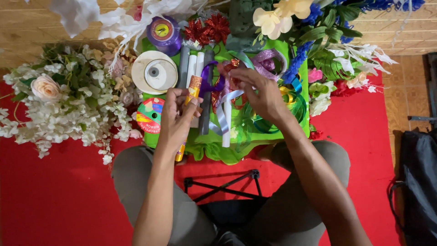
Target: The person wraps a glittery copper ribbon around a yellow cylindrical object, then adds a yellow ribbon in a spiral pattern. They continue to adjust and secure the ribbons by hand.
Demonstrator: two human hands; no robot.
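- Left hand (175, 119): grip closed on an orange glitter stick (191, 98), over the green tray (298, 130).
- Right hand (260, 93): fingers pinch purple ribbon (208, 81), apparently at the stick's top.
- Wrapping barely begun; stick mostly bare.

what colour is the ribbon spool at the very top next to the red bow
Purple, with a yellow centre label; the ribbon spool shows in the head view.

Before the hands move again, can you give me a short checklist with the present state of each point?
1. Left hand grips the orange tube: ok.
2. Right hand rests on the ribbon pile: ok.
3. Purple ribbon runs from the tube toward the right hand: ok.
4. Ribbon free of knots: cannot tell.
5. White spool lies flat beside the rolls: ok.
6. Green cloth lies flat: not ok, front edge bunched.
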